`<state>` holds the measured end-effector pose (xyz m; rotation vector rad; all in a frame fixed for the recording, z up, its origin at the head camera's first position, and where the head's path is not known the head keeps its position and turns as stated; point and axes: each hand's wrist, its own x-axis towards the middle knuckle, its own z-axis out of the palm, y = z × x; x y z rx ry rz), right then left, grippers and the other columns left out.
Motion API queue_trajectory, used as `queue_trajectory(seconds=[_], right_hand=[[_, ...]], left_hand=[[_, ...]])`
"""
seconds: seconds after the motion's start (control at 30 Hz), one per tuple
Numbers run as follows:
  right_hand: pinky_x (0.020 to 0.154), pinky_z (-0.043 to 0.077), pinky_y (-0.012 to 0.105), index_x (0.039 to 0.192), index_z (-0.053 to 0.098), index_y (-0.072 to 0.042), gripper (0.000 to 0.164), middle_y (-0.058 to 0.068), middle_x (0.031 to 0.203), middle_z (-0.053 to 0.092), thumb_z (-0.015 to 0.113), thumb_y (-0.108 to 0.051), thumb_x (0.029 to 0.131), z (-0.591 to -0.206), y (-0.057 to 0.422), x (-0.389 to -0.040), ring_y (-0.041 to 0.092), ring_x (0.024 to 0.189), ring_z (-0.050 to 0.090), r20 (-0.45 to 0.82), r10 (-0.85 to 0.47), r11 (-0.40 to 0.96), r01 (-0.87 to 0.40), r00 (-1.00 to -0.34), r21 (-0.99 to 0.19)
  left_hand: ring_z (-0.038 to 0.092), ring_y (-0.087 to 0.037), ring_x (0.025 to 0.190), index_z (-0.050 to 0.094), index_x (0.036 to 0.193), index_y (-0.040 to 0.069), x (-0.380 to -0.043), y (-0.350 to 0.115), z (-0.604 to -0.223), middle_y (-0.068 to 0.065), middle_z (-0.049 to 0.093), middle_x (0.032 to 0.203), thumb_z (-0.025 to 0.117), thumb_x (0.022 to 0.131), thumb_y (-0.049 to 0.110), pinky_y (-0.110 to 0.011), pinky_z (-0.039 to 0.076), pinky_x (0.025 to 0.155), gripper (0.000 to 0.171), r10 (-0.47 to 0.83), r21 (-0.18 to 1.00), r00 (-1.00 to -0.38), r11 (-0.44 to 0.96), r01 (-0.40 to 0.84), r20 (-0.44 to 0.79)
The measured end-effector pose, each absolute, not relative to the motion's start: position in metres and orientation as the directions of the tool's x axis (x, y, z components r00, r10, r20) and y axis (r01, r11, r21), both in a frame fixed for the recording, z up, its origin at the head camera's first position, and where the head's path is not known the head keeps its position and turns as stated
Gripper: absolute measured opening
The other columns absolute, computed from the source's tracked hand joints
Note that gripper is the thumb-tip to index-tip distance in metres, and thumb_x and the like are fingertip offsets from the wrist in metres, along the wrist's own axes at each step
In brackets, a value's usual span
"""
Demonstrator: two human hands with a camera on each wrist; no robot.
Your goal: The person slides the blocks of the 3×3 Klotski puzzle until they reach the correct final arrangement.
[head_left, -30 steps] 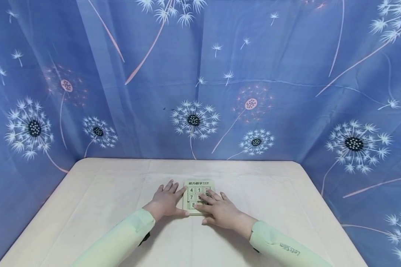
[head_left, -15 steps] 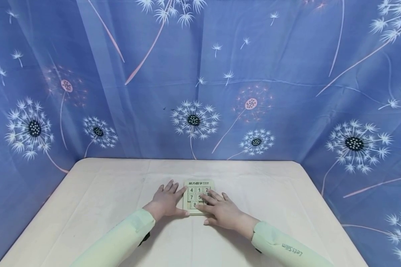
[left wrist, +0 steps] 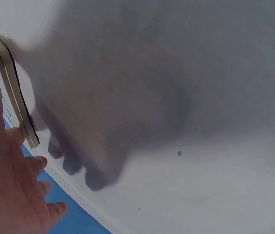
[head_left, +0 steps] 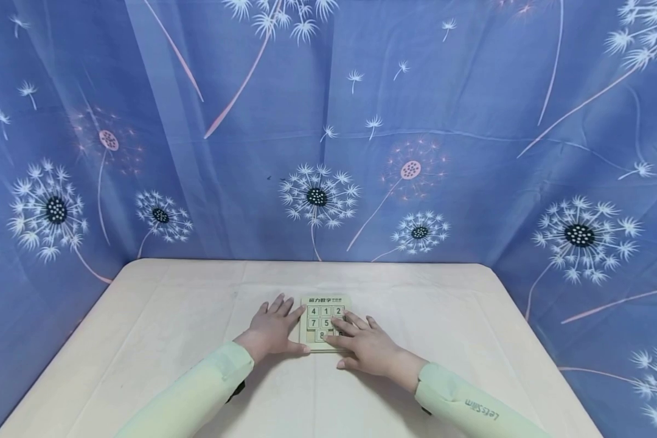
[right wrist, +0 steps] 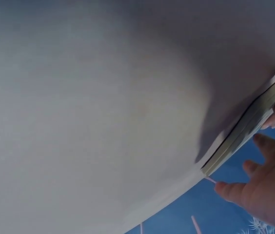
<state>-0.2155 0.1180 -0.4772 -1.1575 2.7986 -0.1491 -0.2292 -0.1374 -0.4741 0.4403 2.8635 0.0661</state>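
Observation:
A pale green number slide puzzle lies flat on the table, its tiles 4, 1, 2, 7 and 5 readable in the upper rows. My left hand rests along its left side with fingers spread, the thumb at the lower left corner and the index finger at the left edge. Over the right side lies my right hand, fingers extended, one fingertip on the tile 8 in the bottom row. A gap shows left of that tile. The right column's lower tiles are mostly hidden under the right fingers. Both wrist views show only the puzzle's side edge.
A cream cloth covers the table. Behind and on both sides hangs a blue curtain printed with dandelions. Light green sleeves cover both forearms.
The tile 8 has slid a little to the right, widening the gap on its left. My right hand has shifted slightly right with it, uncovering the 2. The left hand stays put.

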Motion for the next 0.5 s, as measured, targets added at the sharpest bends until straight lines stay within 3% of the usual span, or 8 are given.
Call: queue_trajectory(seconds=[0.5], right_hand=[[0.116,0.032,0.075,0.147,0.056,-0.032,0.057,0.007,0.165,0.04,0.068,-0.047,0.094,-0.4782,0.1257,-0.218,0.042,0.155,0.032,-0.071,-0.701,0.711,-0.687,-0.71,-0.149]], left_hand=[[0.021,-0.034,0.161,0.036,0.16,0.022,-0.2293,-0.139,-0.4747,-0.01,0.031,0.17,0.068,0.083,0.074,-0.056,0.025,0.13,0.099,0.309,0.108,-0.922,0.95,0.291,-0.234]])
